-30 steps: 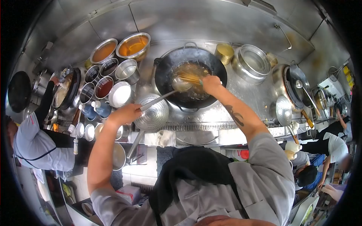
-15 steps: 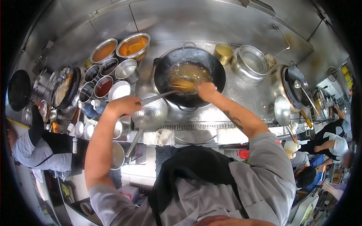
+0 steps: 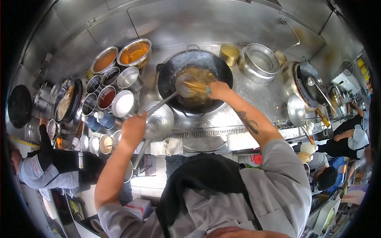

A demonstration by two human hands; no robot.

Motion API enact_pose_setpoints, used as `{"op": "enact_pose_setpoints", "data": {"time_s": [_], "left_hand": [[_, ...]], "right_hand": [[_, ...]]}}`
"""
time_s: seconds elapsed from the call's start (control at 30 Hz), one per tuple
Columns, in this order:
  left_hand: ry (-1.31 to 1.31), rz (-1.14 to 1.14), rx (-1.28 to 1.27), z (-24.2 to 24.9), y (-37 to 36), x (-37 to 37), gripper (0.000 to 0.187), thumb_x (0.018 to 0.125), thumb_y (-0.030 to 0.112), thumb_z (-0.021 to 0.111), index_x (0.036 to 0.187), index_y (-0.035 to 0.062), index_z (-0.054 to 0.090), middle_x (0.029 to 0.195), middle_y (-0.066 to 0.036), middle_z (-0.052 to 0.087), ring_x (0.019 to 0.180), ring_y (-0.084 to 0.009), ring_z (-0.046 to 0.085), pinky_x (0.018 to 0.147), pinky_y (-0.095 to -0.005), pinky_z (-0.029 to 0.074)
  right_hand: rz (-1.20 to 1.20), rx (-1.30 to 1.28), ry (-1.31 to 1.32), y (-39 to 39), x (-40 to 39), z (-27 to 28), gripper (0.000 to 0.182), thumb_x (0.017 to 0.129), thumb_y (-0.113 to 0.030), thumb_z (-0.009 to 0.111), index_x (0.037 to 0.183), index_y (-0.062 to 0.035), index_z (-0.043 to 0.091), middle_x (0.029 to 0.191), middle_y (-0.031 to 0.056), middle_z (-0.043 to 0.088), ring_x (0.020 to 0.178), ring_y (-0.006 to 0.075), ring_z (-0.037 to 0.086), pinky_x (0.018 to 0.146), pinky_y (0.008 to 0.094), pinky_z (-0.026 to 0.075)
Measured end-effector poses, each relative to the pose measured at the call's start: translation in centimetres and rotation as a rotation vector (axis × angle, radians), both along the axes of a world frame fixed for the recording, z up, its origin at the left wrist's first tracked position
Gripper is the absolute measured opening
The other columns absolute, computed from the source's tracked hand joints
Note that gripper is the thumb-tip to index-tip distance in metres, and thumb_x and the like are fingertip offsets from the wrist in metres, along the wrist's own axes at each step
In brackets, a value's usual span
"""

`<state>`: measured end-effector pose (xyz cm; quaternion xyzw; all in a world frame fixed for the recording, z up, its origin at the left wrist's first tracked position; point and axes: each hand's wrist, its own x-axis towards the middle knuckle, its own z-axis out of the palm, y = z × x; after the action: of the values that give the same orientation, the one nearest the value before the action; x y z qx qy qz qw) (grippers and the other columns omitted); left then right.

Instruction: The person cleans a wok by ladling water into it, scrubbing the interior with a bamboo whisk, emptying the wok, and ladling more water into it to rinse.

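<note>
A black wok (image 3: 168, 71) with brownish liquid in it sits on the steel stove. My left hand (image 3: 135, 125) is wrapped round the handle of a metal ladle (image 3: 162, 102), whose round bowl lies inside the wok. My right hand (image 3: 219, 91) is closed on a bamboo brush (image 3: 195, 86), its bristles at the ladle's bowl over the liquid. Beneath the ladle's handle, left of the wok's front edge, rests a perforated metal strainer (image 3: 158, 122).
Sauce bowls (image 3: 135, 53), several metal containers (image 3: 107, 97) and blue-bodied bottles (image 3: 106, 119) stand at the left. A gold tin (image 3: 229, 54) and a steel pot (image 3: 260, 63) are behind right. Another strainer (image 3: 296, 111) lies right. Co-workers (image 3: 43, 168) are at both sides.
The ladle's bowl now shows clearly above the liquid, against the brush. My left hand has moved right and down, and the brush has lifted slightly. The view has shifted a little.
</note>
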<state>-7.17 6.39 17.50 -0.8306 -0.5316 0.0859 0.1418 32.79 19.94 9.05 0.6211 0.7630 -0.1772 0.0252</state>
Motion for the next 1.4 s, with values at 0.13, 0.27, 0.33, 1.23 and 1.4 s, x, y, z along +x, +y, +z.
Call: {"op": "enact_pose_setpoints", "data": {"time_s": [0.13, 0.27, 0.33, 1.23, 1.4], "left_hand": [[0.003, -0.048, 0.065, -0.4, -0.2, -0.1, 0.040, 0.081, 0.007, 0.061, 0.121, 0.0059, 0.058, 0.084, -0.011, 0.066, 0.073, -0.0253, 0.070, 0.063, -0.0353, 0.057], [0.011, -0.023, 0.083, -0.9, -1.1, 0.1, 0.043, 0.082, 0.006, 0.060, 0.124, 0.0056, 0.056, 0.086, -0.012, 0.066, 0.073, -0.0257, 0.069, 0.062, -0.0360, 0.056], [-0.001, -0.003, 0.053, -1.6, -1.6, 0.0, 0.045, 0.082, 0.006, 0.059, 0.127, 0.0057, 0.055, 0.088, -0.013, 0.066, 0.074, -0.0259, 0.069, 0.062, -0.0360, 0.056], [0.186, -0.027, 0.226, 5.8, 3.1, 1.8, 0.014, 0.077, 0.013, 0.064, 0.090, 0.0107, 0.066, 0.077, -0.006, 0.065, 0.076, -0.0223, 0.067, 0.067, -0.0367, 0.051], [0.214, -0.016, 0.169, 7.1, 5.0, 2.1, 0.009, 0.077, 0.013, 0.064, 0.083, 0.0117, 0.070, 0.084, -0.006, 0.068, 0.080, -0.0213, 0.069, 0.068, -0.0341, 0.050]], "right_hand": [[0.047, -0.034, 0.093, -0.1, -0.1, 0.9, 0.041, 0.076, -0.036, 0.068, 0.107, -0.0095, 0.072, 0.091, 0.0187, 0.071, 0.083, 0.0340, 0.069, 0.076, 0.0415, 0.054], [-0.041, 0.082, 0.108, -0.1, -1.9, -1.5, 0.044, 0.077, -0.036, 0.069, 0.111, -0.0079, 0.070, 0.076, 0.0190, 0.069, 0.066, 0.0311, 0.068, 0.064, 0.0400, 0.055], [-0.168, -0.320, 0.450, -1.3, -2.1, 0.4, 0.046, 0.081, -0.035, 0.068, 0.116, -0.0048, 0.066, 0.062, 0.0150, 0.062, 0.048, 0.0256, 0.061, 0.043, 0.0384, 0.048], [0.071, 0.085, -0.243, -1.0, -0.3, 4.5, 0.024, 0.075, -0.024, 0.065, 0.090, -0.0085, 0.074, 0.090, 0.0165, 0.072, 0.087, 0.0333, 0.071, 0.076, 0.0414, 0.056], [0.139, 0.350, -0.317, -1.6, -1.3, 0.7, 0.024, 0.075, -0.029, 0.069, 0.087, -0.0082, 0.073, 0.081, 0.0176, 0.070, 0.078, 0.0344, 0.070, 0.070, 0.0425, 0.057]]}}
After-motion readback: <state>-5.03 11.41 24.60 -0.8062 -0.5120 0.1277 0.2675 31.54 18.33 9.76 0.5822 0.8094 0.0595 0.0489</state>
